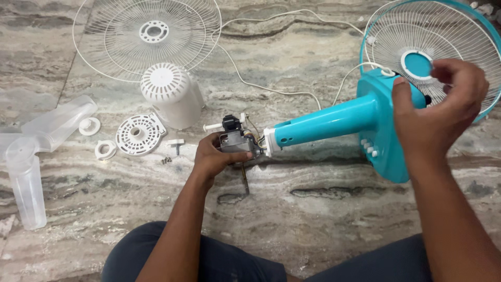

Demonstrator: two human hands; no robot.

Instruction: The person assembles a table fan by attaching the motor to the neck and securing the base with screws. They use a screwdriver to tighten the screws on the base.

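Turquoise plastic marks the one fan stand [334, 121], a tube lying across the veined marble floor [313, 209] with its flat base [383, 130] tipped up on edge at the right. The left hand [211, 156] is closed around the single small metal motor block [237, 142] at the tube's open end; the right hand [443, 112] curls over the top edge of the base, fingers bent in a grip. Two round wire guards lie at the far edge: one plain white guard [148, 34] top left, one turquoise-rimmed guard [433, 52] top right, partly behind the right hand. One white domed motor cover [171, 96], one white perforated disc [139, 134], two small white rings [90, 126] and one clear three-bladed plastic propeller [31, 151] sit to the left, near each other. One thin white cord [271, 90] loops between the guards. The floor nearest the person's dark-clad knees [235, 261] lies open.
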